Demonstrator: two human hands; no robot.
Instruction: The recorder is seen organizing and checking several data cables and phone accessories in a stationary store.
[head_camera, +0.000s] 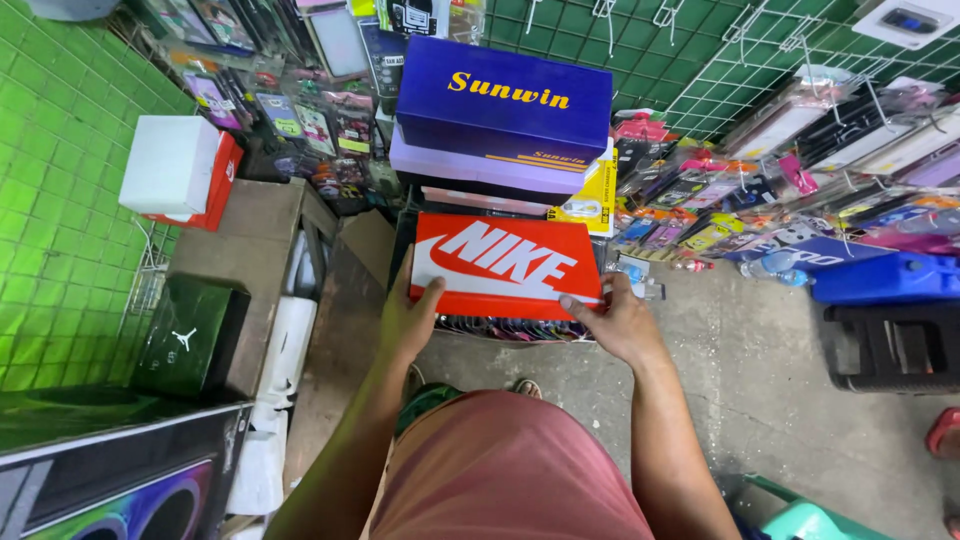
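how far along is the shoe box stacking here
Done: a dark blue cardboard box sits on a lilac box. In hand: both hands, left and right, grip an orange rectangular shoe box. Left: a black box and a white-and-red box sit aside.

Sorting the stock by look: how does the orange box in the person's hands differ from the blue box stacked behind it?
The orange box is red-orange with a white mark; the blue box is deep blue with yellow lettering. Left hand and right hand grip the orange box; the blue box rests untouched on a lilac box. Both are closed, rectangular, lidded boxes.
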